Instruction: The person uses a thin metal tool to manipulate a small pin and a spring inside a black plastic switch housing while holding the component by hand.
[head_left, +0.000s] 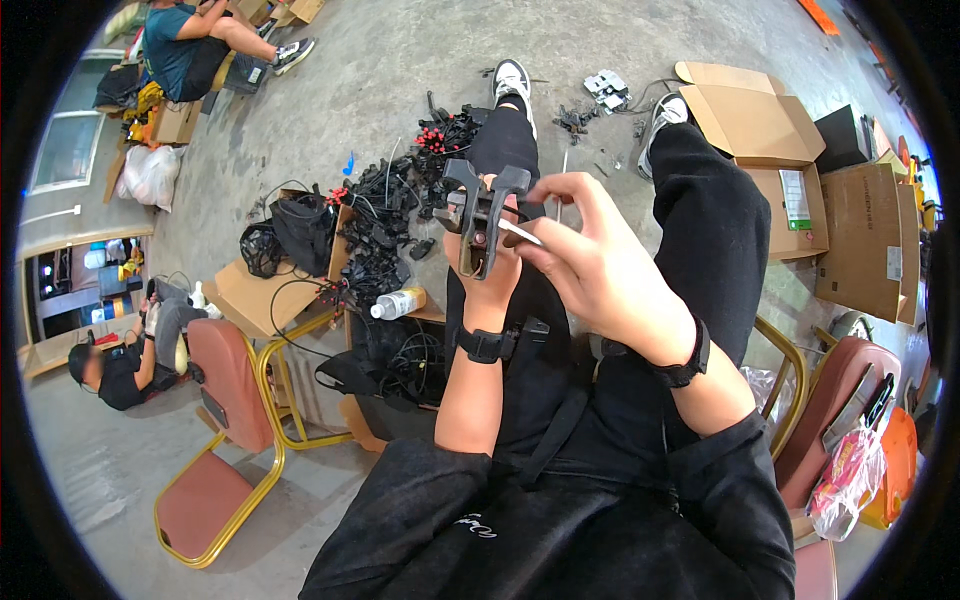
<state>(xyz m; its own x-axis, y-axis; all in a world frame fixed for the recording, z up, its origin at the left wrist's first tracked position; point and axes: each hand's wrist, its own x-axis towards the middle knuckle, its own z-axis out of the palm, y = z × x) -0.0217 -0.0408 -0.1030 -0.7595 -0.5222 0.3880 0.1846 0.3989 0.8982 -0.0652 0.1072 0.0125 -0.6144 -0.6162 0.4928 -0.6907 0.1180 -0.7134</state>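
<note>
Above my lap, my left hand (488, 285) is closed around a black forked clamp-like part (484, 225), its prongs pointing up and away from me. My right hand (605, 275) is at the part's right side, thumb and fingers pinching a thin pale stick-like piece (522, 234) whose tip touches or nearly touches the part. Another thin light rod (564, 180) shows behind the right fingers; whether it belongs to that piece I cannot tell. The left fingers are mostly hidden behind the black part.
A heap of black parts and cables (385, 205) lies on the floor ahead left, beside a bottle (398, 303). An open cardboard box (745, 120) is at the right. Chairs (235, 400) stand on both sides. Two people (185, 40) sit farther off at the left.
</note>
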